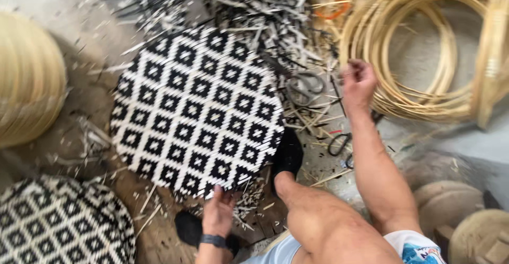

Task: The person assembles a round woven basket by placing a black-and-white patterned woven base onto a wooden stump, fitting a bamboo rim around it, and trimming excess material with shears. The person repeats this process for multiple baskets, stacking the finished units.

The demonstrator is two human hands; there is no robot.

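A round woven mat [196, 105] with a black-and-white diamond pattern lies on the floor before me. My left hand [218, 211], with a dark wristband, grips its near edge. My right hand [358, 82] reaches out to the right with its fingers closed, just beside a stack of tan cane hoops [408, 46]; whether it pinches a thin strip I cannot tell. A pair of scissors [305, 86] lies between the mat and that hand. My bare knee [313, 211] and dark-socked foot [288, 155] rest by the mat's right edge.
Black and white strip offcuts [249, 9] are heaped behind the mat. A pale woven basket [26, 78] stands at left, another patterned woven piece [58, 221] at bottom left. A second pair of scissors [339, 144] lies near my arm. Round wooden forms [461, 216] sit at bottom right.
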